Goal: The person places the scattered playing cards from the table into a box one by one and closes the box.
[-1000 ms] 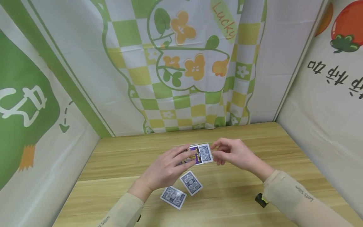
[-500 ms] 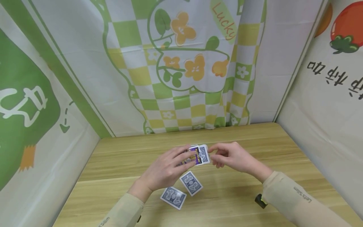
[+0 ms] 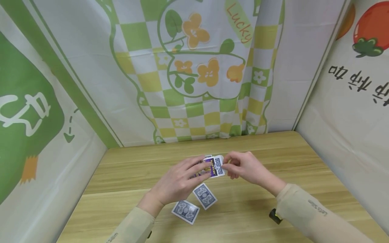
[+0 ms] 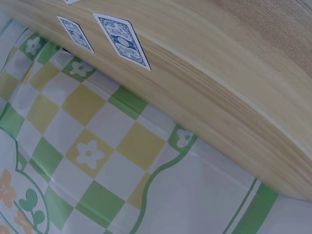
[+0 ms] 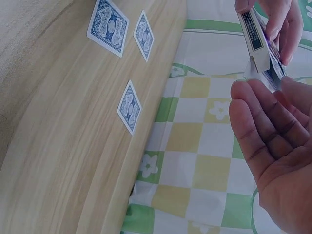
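Observation:
My left hand [image 3: 180,175] grips a purple-and-yellow playing card box [image 3: 208,168] above the table, fingers spread over its face. A blue-backed playing card [image 3: 218,166] sticks partway out of the box's right end. The box's cream side [image 5: 255,41] and its raised end flap show in the right wrist view. My right hand [image 3: 247,168] is at that end, with thumb and forefinger bent together at the card's edge. Two blue-backed cards, one nearer [image 3: 185,211] and one farther [image 3: 205,196], lie face down in front of the box.
A third card [image 5: 130,107] lies near the table's far edge, mostly hidden behind the box in the head view. The wooden table [image 3: 127,168] meets a checked cloth [image 3: 197,114] at the back. Printed panels stand on both sides.
The card has slid left, deeper into the box, so less of it shows. My right hand has moved left, closer to the box. The left hand has stayed in place.

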A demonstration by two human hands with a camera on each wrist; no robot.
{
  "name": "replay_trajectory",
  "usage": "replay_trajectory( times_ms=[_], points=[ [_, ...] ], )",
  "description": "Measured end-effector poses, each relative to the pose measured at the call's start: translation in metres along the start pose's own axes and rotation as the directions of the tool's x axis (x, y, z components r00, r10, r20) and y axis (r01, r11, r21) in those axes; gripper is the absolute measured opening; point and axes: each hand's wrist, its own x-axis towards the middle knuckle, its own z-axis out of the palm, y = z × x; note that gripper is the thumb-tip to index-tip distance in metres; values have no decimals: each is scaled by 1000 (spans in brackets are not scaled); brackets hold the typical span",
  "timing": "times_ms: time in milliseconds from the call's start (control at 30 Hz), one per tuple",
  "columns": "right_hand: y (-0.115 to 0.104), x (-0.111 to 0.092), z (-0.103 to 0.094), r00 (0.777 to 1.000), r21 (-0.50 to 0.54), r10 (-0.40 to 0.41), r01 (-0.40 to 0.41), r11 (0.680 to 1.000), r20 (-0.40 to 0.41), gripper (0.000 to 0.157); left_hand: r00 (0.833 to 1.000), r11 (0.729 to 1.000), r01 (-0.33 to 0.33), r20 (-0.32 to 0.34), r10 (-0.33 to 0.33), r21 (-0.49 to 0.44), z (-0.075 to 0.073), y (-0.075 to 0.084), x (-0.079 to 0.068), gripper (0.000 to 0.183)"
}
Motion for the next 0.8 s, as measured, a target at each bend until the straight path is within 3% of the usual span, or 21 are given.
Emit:
replay_trajectory(
  times_ms=[300,800],
  points=[
    [-2,1,4,1000,0,18,-18,1000,9,4,1000,1000,-19,-8,19,19,2,0,-1,47],
    [2,1,8,993,-4,-115,115,993,-5,7,1000,999,-24,-19,24,21,2,0,1,44]
  ],
)
